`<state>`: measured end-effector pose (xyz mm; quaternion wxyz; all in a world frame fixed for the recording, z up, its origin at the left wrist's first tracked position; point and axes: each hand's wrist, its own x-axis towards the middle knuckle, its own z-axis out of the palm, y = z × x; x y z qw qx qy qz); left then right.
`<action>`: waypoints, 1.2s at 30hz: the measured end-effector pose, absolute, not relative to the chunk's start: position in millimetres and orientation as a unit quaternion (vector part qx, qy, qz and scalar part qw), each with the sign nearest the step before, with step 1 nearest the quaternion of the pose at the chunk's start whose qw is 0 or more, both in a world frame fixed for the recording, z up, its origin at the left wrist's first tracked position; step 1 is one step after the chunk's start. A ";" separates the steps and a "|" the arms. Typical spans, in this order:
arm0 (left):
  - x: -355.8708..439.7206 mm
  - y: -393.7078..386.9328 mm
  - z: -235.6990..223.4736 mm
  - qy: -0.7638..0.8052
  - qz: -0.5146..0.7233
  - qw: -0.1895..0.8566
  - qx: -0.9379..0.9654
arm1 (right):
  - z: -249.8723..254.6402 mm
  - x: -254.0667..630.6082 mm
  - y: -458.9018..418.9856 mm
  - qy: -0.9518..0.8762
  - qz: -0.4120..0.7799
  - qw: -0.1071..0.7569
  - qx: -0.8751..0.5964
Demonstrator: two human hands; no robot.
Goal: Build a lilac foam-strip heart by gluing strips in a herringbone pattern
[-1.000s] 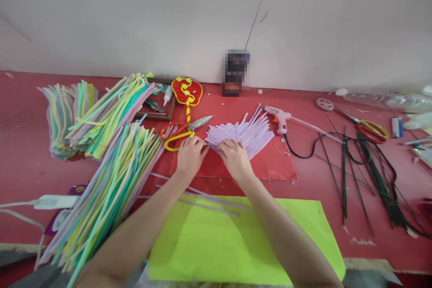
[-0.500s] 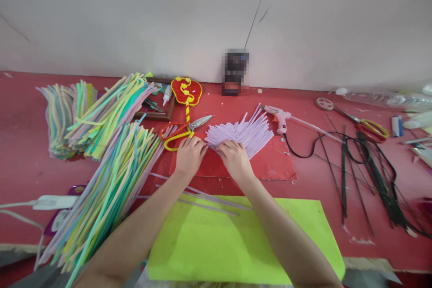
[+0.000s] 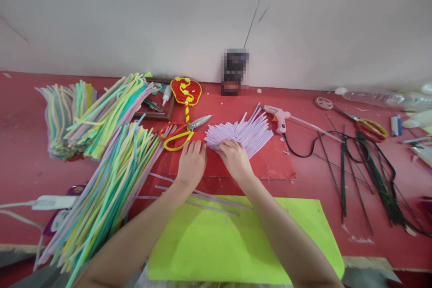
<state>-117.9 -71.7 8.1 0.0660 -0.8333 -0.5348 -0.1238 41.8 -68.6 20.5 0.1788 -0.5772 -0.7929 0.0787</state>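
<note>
A leaf-like fan of lilac pipe cleaners (image 3: pixel 251 132) lies on a red sheet (image 3: pixel 270 164). My right hand (image 3: pixel 234 157) has its fingers bent over the near end of the fan, pinching the pipe cleaners there; the fingertips are partly hidden. Just left of it, my left hand (image 3: pixel 192 164) rests on the sheet with its fingers stretched forward, holding nothing I can see. Scissors (image 3: pixel 184 132) with red and yellow handles lie right beyond its fingers. Loose lilac pipe cleaners (image 3: pixel 216 198) lie between the forearms.
Bundles of coloured pipe cleaners (image 3: pixel 111 198) fill the left side. A pink glue gun (image 3: pixel 279 119) lies right of the fan, its black cord running toward dark green wire stems (image 3: pixel 374 175) and second scissors (image 3: pixel 369 128). A lime-green sheet (image 3: pixel 246 243) covers the front edge.
My left hand has drawn slightly back and its fingers have straightened from a curled pose. The right hand and the fan stay in place.
</note>
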 end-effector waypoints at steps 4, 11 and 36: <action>-116.8 -74.1 8.6 -0.554 -0.114 0.056 -0.823 | 19.2 42.3 -68.3 -0.794 0.077 0.180 -0.575; -113.8 -79.4 12.1 -0.571 -0.090 0.029 -0.816 | 19.1 42.3 -67.8 -0.795 0.081 0.184 -0.573; -131.9 -60.9 10.8 -0.546 -0.360 -0.117 -0.747 | 18.6 44.5 -67.0 -0.798 0.082 0.189 -0.566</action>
